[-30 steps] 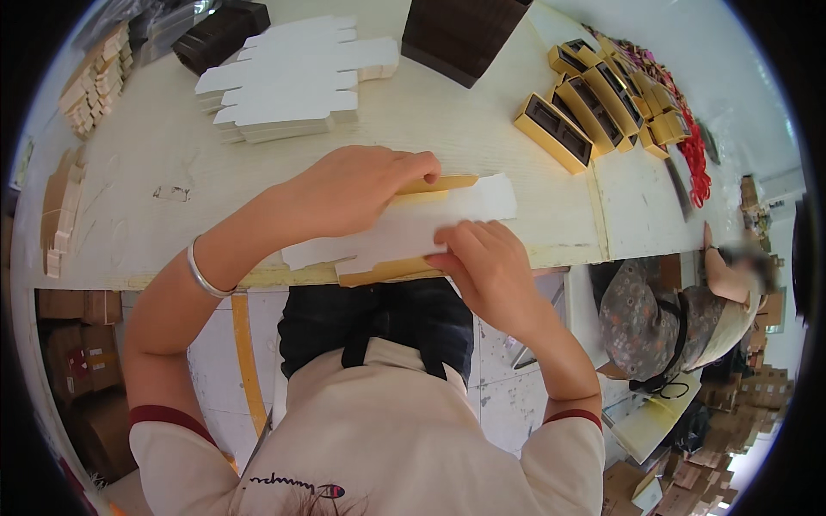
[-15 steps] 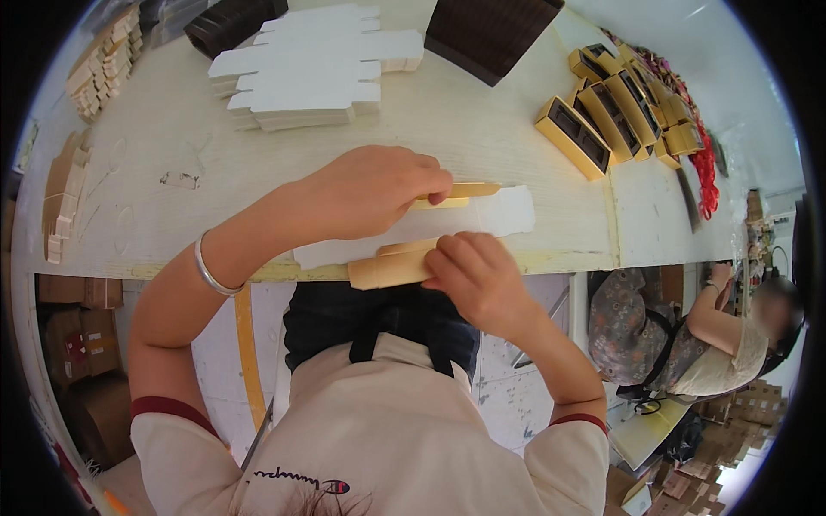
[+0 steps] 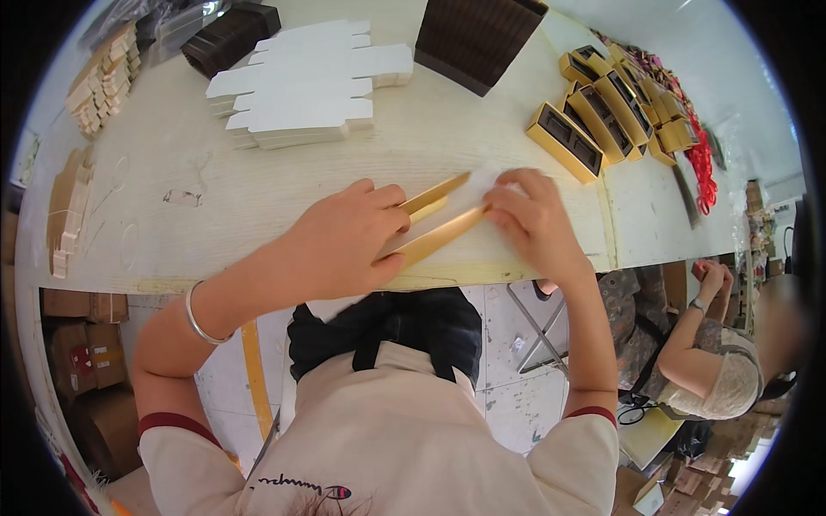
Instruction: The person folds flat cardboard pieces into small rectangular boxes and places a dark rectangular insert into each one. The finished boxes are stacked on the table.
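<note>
A partly folded carton (image 3: pixel 443 238) lies at the table's near edge, slanting up to the right. Its two long side walls are gold and stand up, and its inner face is white. My left hand (image 3: pixel 348 236) grips the carton's left part, fingers over the far wall and thumb at the near one. At the right end, my right hand (image 3: pixel 538 219) has its bent fingertips closed on the carton's end. A pale flap there is blurred and partly hidden by the fingers. Beyond my left hand sits a stack of flat white carton blanks (image 3: pixel 301 90).
Gold boxes with dark inserts (image 3: pixel 564 142) are heaped at the far right, beside red ribbon (image 3: pixel 704 176). A dark brown box (image 3: pixel 477 43) and a dark hollow piece (image 3: pixel 231 39) stand at the back. Folded card stacks (image 3: pixel 69 206) line the left edge. A co-worker (image 3: pixel 710 353) sits at right.
The carton has turned from nearly level to slanting, its right end farther off. My left hand has come nearer and left; my right hand has moved up to the carton's right end.
</note>
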### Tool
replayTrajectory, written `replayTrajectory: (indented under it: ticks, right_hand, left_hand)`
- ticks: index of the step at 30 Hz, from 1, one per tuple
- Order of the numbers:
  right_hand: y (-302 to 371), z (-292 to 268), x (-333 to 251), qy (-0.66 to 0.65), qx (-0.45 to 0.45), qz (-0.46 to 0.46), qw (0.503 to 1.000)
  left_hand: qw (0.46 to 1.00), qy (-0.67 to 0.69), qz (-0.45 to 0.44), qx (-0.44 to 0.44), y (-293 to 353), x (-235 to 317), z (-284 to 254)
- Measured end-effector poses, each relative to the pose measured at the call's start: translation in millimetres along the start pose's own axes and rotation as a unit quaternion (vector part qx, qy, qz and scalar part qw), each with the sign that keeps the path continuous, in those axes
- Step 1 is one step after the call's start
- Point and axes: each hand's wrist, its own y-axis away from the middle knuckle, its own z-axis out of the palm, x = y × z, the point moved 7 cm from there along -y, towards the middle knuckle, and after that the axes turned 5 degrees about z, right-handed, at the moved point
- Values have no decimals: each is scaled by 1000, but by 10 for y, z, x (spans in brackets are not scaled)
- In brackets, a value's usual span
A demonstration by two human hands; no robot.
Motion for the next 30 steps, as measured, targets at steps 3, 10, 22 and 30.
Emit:
replayTrajectory:
  ticks: [3,10,22,30]
  right_hand:
    - [116,-102,-240,44,71,17,996]
    - [224,221,-513,-155,-8,-28,987]
    - [253,191,-626,-140,-30,-18,989]
    - [272,314,-581,-296,-21,37,954]
  left_hand:
    - [997,26,-65,14,-36,38,81]
    - [985,149,-86,14,31,124,67]
    - [982,91,165,30,151,102,96]
    - [985,120,114,57,110,123,148]
